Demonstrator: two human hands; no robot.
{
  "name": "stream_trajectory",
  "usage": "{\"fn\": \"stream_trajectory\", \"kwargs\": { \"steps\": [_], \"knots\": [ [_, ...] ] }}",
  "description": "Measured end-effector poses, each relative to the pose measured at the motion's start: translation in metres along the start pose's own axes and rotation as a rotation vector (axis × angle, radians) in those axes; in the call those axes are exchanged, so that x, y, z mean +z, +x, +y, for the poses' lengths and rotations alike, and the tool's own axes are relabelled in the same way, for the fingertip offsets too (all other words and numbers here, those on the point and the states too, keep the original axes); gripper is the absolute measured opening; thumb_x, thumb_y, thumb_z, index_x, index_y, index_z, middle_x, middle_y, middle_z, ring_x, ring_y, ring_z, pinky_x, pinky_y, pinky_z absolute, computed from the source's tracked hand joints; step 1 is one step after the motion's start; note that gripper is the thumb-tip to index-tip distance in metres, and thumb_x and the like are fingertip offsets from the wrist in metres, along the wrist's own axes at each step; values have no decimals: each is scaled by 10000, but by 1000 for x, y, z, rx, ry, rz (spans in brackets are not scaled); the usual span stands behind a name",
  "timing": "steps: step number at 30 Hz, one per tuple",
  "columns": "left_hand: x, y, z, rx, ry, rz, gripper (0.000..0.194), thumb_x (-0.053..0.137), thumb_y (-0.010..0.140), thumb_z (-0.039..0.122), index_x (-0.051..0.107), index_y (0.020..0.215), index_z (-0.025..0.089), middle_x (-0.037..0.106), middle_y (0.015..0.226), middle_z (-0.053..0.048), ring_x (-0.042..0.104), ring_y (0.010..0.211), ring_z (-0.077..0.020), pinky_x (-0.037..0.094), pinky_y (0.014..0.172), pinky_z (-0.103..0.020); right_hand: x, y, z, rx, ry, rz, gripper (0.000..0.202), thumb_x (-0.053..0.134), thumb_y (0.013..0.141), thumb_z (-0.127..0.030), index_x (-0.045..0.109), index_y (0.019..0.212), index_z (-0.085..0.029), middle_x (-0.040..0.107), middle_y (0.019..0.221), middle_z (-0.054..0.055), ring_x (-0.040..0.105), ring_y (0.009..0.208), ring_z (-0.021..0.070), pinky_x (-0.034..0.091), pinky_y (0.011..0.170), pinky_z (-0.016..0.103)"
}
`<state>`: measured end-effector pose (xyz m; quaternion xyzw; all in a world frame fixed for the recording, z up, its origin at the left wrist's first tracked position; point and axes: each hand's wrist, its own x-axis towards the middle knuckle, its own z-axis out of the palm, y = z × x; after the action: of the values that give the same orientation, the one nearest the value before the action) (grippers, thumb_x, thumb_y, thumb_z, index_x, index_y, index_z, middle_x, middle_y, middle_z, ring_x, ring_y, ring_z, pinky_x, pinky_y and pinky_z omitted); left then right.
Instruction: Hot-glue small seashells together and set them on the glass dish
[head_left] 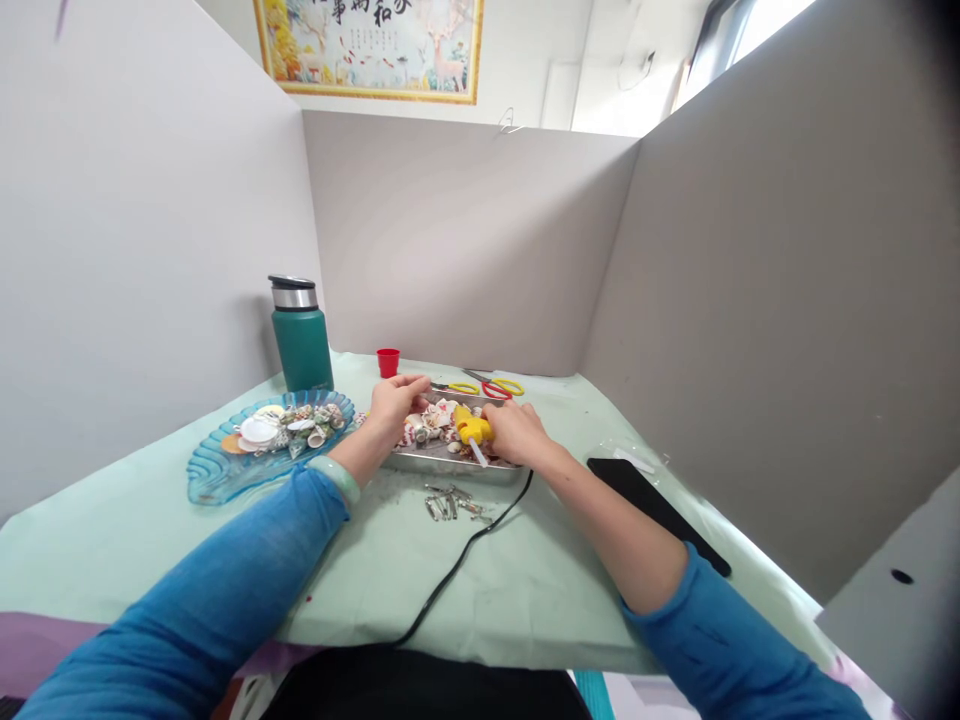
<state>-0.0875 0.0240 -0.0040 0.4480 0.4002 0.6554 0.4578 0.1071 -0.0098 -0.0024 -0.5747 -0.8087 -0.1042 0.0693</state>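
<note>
A yellow glue gun (472,426) with a pale stick at its rear is gripped in my right hand (513,432), over the right part of a metal tray (450,465). Shells (431,425) fill much of the tray. Above the tray's left side is my left hand (401,400), its fingers pinched together; whatever they hold is too small to make out. Several small metal pins (452,503) lie on the cloth in front of the tray. A black cord (469,548) runs from beside the tray to the table's front edge.
A blue glass plate (214,478) with shells and discs sits left, before a green bottle (301,345). Behind the tray are a red cup (388,363) and scissors (496,390). A black flat object (660,510) lies right. Grey panels (472,240) surround the table.
</note>
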Motion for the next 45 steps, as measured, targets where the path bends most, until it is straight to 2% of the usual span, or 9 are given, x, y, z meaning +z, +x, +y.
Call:
{"fn": "stream_trajectory", "kwargs": {
  "steps": [3, 6, 9, 13, 17, 25, 35, 39, 45],
  "knots": [
    [0, 1, 0, 0, -6, -6, 301, 794, 551, 251, 637, 756, 96, 629, 608, -16, 488, 405, -59, 407, 451, -219, 3, 1, -1, 0, 8, -8, 295, 652, 691, -243, 594, 975, -187, 686, 858, 103, 621, 861, 269, 380, 755, 351],
    [0, 1, 0, 2, -10, -7, 280, 783, 564, 238, 635, 755, 95, 629, 610, -15, 491, 408, -60, 407, 455, -218, 4, 2, 5, 31, 207, 73, 271, 632, 717, -295, 583, 962, -190, 681, 866, 96, 627, 812, 253, 403, 698, 335],
    [0, -1, 0, -8, 11, -21, 273, 787, 564, 238, 636, 741, 94, 629, 609, -18, 487, 408, -60, 408, 460, -224, 2, 2, 14, 36, 651, 173, 192, 593, 739, -281, 570, 907, -190, 660, 860, 61, 616, 783, 201, 429, 684, 304],
    [5, -6, 1, 4, 72, -103, 297, 785, 565, 279, 650, 751, 91, 636, 623, -28, 499, 428, -72, 424, 476, -237, -1, 2, 15, 36, 1400, 150, 234, 652, 698, -309, 559, 874, -188, 623, 776, 5, 600, 686, 139, 448, 620, 256],
    [13, -16, 0, 8, 101, -165, 329, 789, 548, 311, 657, 758, 95, 624, 611, -19, 507, 451, -81, 429, 482, -240, -3, -1, 6, 102, 1749, 219, 323, 751, 604, -334, 579, 833, -185, 619, 716, -11, 584, 631, 121, 412, 543, 229],
    [21, -29, -2, 27, 102, -192, 323, 784, 567, 321, 652, 765, 102, 585, 543, 11, 507, 443, -86, 416, 465, -226, -3, -4, -10, 187, 1850, 361, 310, 797, 522, -241, 594, 750, -186, 602, 669, -27, 559, 604, 103, 437, 552, 227],
    [24, -33, -2, 29, 94, -201, 340, 799, 558, 341, 677, 757, 94, 598, 543, 0, 505, 447, -85, 429, 476, -228, 5, -3, -19, 224, 1832, 397, 345, 809, 556, -267, 572, 794, -187, 624, 690, -21, 638, 658, 141, 548, 725, 308],
    [26, -37, 1, 13, 90, -202, 332, 799, 551, 329, 684, 747, 88, 603, 540, -8, 501, 450, -83, 434, 486, -227, 7, -2, -18, 250, 1805, 383, 328, 800, 567, -241, 561, 787, -190, 622, 689, -26, 646, 651, 139, 557, 725, 302],
    [26, -35, -2, 13, 75, -218, 326, 796, 557, 325, 692, 760, 93, 605, 560, -4, 499, 456, -79, 430, 486, -226, 6, -2, -18, 286, 1742, 355, 282, 774, 607, -263, 575, 790, -185, 638, 682, -12, 640, 588, 136, 559, 638, 287]
  ]
}}
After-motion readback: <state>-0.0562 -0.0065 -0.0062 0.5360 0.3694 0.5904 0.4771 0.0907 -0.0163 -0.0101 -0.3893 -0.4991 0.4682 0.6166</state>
